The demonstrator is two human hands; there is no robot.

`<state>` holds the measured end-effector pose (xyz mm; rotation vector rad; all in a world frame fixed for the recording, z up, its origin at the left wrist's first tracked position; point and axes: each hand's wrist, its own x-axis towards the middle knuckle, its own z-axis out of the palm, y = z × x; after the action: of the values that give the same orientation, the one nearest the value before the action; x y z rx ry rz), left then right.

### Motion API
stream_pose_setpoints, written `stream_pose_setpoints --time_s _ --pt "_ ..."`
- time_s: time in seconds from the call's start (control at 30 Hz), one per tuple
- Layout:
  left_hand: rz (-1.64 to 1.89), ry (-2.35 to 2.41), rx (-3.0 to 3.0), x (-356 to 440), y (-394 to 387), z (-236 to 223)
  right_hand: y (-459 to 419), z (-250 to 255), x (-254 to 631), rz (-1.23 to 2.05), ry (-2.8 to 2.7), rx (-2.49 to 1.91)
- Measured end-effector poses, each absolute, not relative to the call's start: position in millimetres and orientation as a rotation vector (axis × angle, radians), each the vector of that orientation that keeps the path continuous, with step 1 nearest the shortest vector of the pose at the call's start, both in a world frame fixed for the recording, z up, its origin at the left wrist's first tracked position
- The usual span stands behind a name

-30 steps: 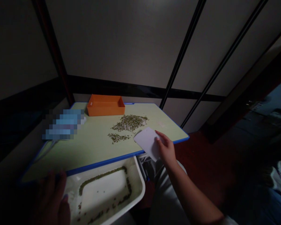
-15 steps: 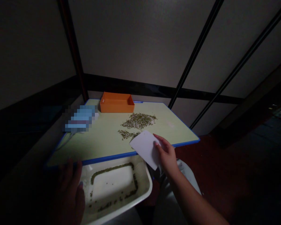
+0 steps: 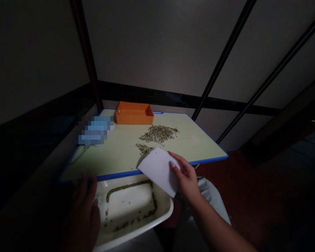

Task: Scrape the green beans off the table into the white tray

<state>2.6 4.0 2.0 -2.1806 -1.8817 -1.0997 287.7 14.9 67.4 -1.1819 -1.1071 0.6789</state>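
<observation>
My right hand (image 3: 187, 176) pinches a white card (image 3: 159, 170) between thumb and fingers. The card is tilted, its lower left edge at the table's front edge and its near part over the tub's right corner. On the table (image 3: 126, 148) lies a pile of small green seeds or beans (image 3: 160, 133), with a smaller patch (image 3: 145, 148) just behind the card. Below the table edge, a white plastic tub (image 3: 128, 201) holds more of them along its bottom edges. My left hand (image 3: 85, 206), in shadow, lies over the tub's left side, fingers stretched out and apart.
At the back of the table stands an orange open box (image 3: 134, 118). A pixelated blue item (image 3: 96, 130) with a white cord or strap (image 3: 81, 154) lies at the left. A panelled wall (image 3: 152, 49) rises behind. Dark red floor (image 3: 215, 175) shows at the right.
The card has moved toward me and slightly left, from the small seed patch to over the table's front edge and the tub. My left hand stays beside the tub. The whole view has shifted slightly.
</observation>
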Motion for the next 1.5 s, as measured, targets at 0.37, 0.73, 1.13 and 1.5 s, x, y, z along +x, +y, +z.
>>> stream_pose_setpoints --time_s 0.37,0.73,1.13,1.5 --pt "-1.099 -2.006 -2.183 7 4 11 45 84 293 0.543 -1.162 -1.202" --pt "-1.176 -2.001 -2.167 7 4 7 60 81 285 0.506 -1.191 -1.234" --pt "-1.168 -2.026 -2.169 8 0 12 71 81 276 0.528 -1.202 -1.215" --pt "-1.136 -2.038 -2.158 9 3 12 62 85 271 0.594 -1.242 -1.173"
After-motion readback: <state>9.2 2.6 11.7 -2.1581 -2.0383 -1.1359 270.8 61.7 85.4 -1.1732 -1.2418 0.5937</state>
